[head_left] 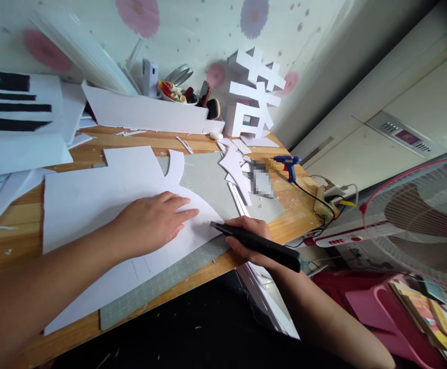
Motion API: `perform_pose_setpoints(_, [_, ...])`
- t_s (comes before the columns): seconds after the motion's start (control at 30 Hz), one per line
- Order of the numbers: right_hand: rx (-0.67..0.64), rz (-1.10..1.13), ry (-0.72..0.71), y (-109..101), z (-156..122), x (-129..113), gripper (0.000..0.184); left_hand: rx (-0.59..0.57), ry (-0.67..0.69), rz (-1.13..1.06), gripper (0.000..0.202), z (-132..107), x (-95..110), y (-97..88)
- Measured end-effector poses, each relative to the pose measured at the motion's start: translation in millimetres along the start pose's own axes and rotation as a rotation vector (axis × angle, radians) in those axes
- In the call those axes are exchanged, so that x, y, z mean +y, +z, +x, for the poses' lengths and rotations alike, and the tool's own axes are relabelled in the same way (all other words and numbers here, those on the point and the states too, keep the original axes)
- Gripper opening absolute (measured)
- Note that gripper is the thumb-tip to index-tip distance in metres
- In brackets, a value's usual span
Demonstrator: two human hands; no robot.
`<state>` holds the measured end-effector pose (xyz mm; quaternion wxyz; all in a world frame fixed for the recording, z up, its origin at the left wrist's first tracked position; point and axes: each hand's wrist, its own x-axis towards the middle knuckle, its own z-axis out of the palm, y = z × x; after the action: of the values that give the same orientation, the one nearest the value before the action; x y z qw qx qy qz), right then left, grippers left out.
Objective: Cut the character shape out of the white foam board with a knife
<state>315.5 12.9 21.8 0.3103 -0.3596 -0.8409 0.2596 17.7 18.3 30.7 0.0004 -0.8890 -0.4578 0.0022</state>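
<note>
A large white foam board point(92, 205) with a curved right edge lies on a grey-green cutting mat point(204, 166). Flat on the board, fingers spread, rests my left hand point(156, 220). My right hand point(252, 238) is wrapped round a black utility knife point(265, 247), its tip pointing left over the board near the right corner. Whether the blade touches the board I cannot tell. A narrow curved white offcut point(176, 166) sits by the board's notch, and more white offcuts point(236, 171) lie to the right.
A blue glue gun point(288, 165) with a black cord lies at the table's right end. White built-up character shapes point(254, 95) stand by the wall, beside a bowl point(179, 97) of small items. A fan point(419, 220) stands close on the right. White sheets point(19, 154) are piled at left.
</note>
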Motion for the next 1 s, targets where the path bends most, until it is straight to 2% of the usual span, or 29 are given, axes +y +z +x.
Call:
perform_pose_setpoints(0.27, [0.023, -0.033, -0.078, -3, -11, -2, 0.021, -0.001, 0.024, 0.064, 0.050, 0, -1, 0.3])
perform_pose_setpoints(0.6, [0.041, -0.045, -0.040, -2, -24, -7, 0.020, 0.052, 0.018, -0.001, 0.050, -2, -3, 5.5])
perform_pose_setpoints(0.8, [0.096, -0.046, -0.052, 1, -33, -4, 0.019, 0.056, 0.026, 0.005, 0.050, -2, -3, 6.8])
perform_pose_setpoints(0.93, [0.110, -0.029, 0.021, 2, -40, 1, 0.018, 0.118, 0.020, -0.037, 0.048, -3, -8, 17.9])
perform_pose_setpoints(1.0, [0.169, 0.022, 0.084, 0, -42, 7, 0.021, 0.141, 0.023, -0.063, 0.047, -4, -15, 25.9])
